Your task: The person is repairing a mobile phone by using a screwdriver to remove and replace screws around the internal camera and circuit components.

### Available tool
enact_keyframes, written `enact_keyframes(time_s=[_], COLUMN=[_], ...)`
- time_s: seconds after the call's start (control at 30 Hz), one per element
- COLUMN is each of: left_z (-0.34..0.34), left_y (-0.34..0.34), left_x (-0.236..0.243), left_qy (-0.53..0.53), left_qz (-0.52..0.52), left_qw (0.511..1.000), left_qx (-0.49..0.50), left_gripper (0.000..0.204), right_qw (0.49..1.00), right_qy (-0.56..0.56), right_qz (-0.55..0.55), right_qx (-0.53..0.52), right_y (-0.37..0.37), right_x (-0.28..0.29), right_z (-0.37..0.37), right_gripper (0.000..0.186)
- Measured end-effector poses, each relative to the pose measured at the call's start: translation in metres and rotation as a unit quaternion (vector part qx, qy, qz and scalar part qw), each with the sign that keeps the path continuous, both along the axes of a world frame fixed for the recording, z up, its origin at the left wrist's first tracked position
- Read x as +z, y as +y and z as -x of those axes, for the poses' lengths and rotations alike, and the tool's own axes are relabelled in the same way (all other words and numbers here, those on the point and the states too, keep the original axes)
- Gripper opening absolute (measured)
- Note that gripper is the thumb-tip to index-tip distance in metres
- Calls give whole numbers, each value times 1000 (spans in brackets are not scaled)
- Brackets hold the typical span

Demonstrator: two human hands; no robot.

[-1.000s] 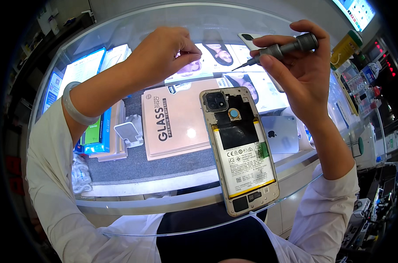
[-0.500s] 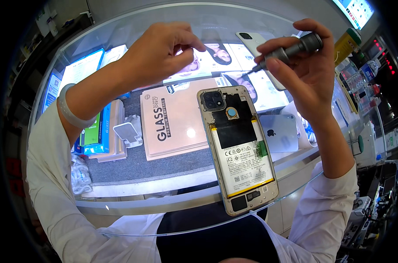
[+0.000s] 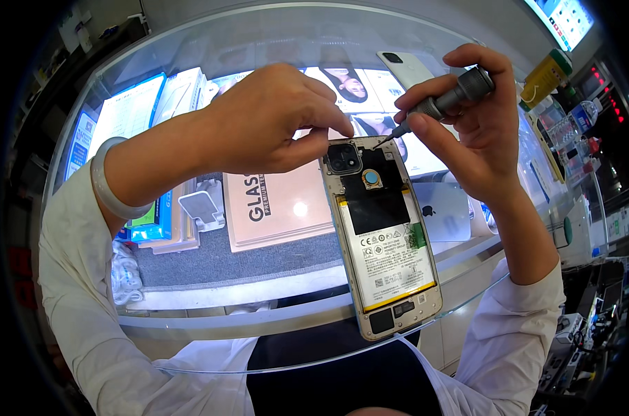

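Observation:
A phone (image 3: 386,267) with its back cover off lies on the glass counter, its camera block at the far end and the white battery toward me. My left hand (image 3: 269,121) is closed at the phone's far left corner, index fingertip at the top edge and thumb by the camera side. Between the thumb and fingers of my right hand (image 3: 477,142) is a grey screwdriver (image 3: 447,101), held at a slant. Its thin tip points at the phone's top edge, right of the camera block. Whether the tip sits in a screw is too small to tell.
Under the glass are a pink screen-protector box (image 3: 280,222), a white phone stand (image 3: 202,208) and a pale blue tablet-like device (image 3: 442,211). A white phone (image 3: 406,68) lies beyond my right hand. A yellow bottle with a green cap (image 3: 547,78) stands at the far right.
My left hand has come down and right onto the phone's far corner. My right hand has lowered the screwdriver, bringing its tip to the phone's top edge. The phone has shifted slightly right.

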State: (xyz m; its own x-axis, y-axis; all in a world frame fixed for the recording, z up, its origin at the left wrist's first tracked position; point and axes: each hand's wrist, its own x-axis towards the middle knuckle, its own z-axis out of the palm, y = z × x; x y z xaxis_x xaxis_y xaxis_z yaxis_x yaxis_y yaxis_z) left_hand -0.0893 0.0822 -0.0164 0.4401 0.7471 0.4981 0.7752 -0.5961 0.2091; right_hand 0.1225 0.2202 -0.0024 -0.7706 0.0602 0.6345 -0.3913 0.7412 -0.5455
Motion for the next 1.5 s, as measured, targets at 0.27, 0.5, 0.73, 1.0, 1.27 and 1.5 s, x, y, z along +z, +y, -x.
enact_keyframes(time_s=[0.27, 0.5, 0.73, 1.0, 1.27, 1.5], left_z=[0, 1, 0, 0, 1, -3], left_y=[-1, 1, 1, 2, 1, 4], left_x=[0, 0, 0, 2, 3, -3], left_qy=[-6, -2, -3, -12, -44, -142], left_qz=[9, 9, 12, 28, 49, 46], left_qw=[1000, 1000, 1000, 1000, 998, 989], left_qx=[2, 3, 1, -2, 0, 11], left_gripper=[26, 26, 24, 26, 24, 14], right_qw=[1000, 1000, 998, 995, 1000, 996], right_qy=[-3, -10, 3, -17, -24, 88], right_qz=[1, 6, -60, -98, -14, 8], right_qx=[-6, -4, 0, 2, 11, 34], right_y=[0, 0, -4, -2, -5, -2], right_x=[0, 1, 2, 11, 10, 0], right_z=[1, 0, 2, -1, -3, 4], right_gripper=[56, 57, 58, 59, 59, 59])
